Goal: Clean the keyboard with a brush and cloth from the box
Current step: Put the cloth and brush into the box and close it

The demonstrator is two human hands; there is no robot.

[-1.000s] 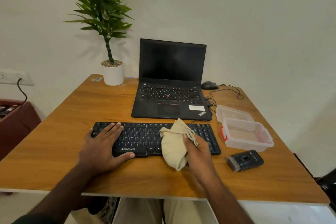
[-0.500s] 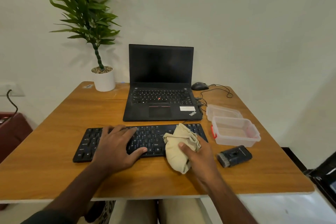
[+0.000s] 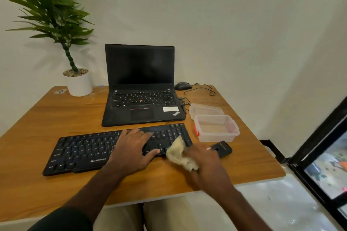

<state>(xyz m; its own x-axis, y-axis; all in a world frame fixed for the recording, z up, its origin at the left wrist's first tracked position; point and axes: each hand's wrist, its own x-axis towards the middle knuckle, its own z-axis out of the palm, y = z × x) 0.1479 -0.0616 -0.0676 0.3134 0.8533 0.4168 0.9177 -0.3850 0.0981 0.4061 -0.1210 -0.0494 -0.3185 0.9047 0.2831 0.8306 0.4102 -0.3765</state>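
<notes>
Your open lane: bare desk (image 3: 47,118) left of keyboard (image 3: 84,152). Right side crowded: box (image 3: 216,127), lid (image 3: 205,110), brush (image 3: 223,149) close together; laptop (image 3: 140,99) blocks behind.

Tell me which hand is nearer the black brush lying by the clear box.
Right. The right hand, holding the cloth, sits just beside the brush, partly overlapping it in view. The left hand rests on the keyboard, farther off.
</notes>
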